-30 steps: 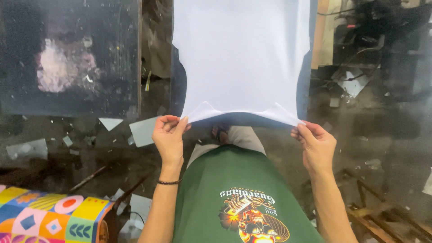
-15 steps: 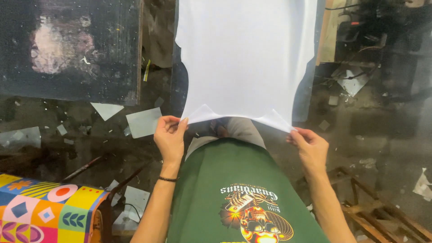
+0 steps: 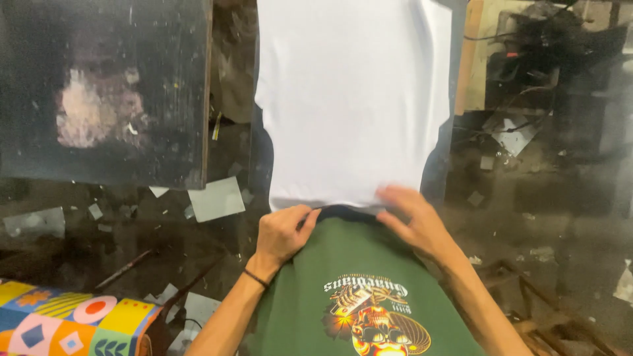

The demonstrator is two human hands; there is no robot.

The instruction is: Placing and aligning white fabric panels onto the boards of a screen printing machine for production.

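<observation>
Pinch the white shirt (image 3: 353, 99) hem evenly: your left hand (image 3: 282, 234) grips it closed; your right hand (image 3: 414, 221) lies flat, fingers spread, beside it.

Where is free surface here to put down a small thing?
The white shirt is bare above both hands: left hand, right hand. The dark board on the left is bare too. The floor between them is crowded with paper scraps.

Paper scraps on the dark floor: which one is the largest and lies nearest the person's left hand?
The pale square sheet just below the black board's lower right corner, left of the left hand. The other scraps are smaller and lie farther off.
</observation>
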